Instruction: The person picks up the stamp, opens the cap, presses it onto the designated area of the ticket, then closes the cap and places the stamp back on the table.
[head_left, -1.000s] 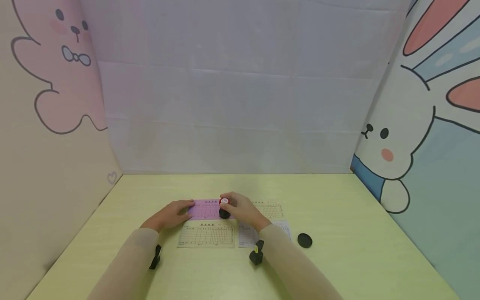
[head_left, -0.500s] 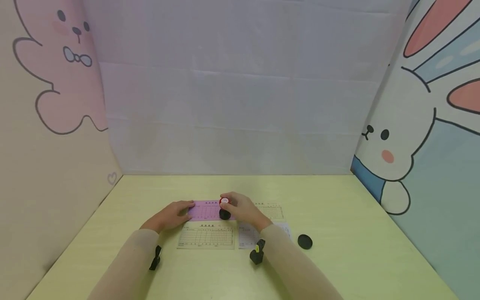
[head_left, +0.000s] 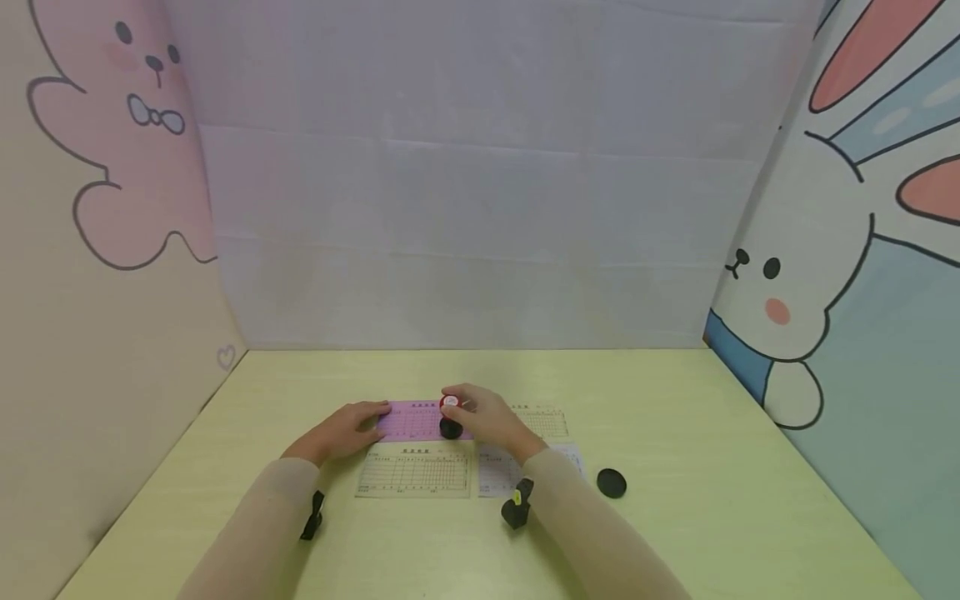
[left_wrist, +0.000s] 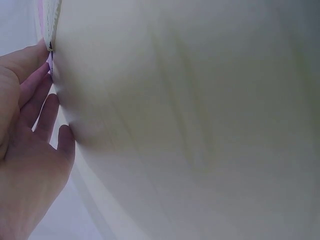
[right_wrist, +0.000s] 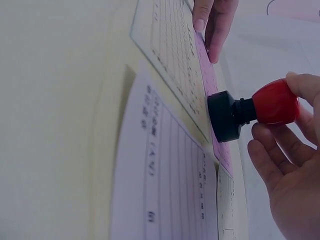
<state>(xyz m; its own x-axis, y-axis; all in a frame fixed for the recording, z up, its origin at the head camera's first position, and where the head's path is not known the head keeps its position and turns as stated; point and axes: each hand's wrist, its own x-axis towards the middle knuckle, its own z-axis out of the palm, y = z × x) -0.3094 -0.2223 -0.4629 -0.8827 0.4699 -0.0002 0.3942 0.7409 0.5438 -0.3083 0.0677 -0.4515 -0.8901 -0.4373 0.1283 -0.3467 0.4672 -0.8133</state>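
Note:
A stamp (right_wrist: pixel 276 103) with a red knob and a round black base stands on the pink printed form (head_left: pixel 411 421). My right hand (head_left: pixel 489 419) grips it by the red knob, with the black base against the paper's right part. My left hand (head_left: pixel 341 430) rests at the pink form's left edge, its thumb and fingers spread and touching the paper and table. In the left wrist view the left fingers (left_wrist: pixel 44 112) lie fairly straight along the surface. What the stamp's underside has printed is hidden.
A cream form (head_left: pixel 413 473) lies in front of the pink one. Beside it lies a white form (right_wrist: pixel 162 170), partly under the right forearm. Another cream form (head_left: pixel 546 422) shows behind the right hand. A round black lid (head_left: pixel 611 482) lies on the table to the right.

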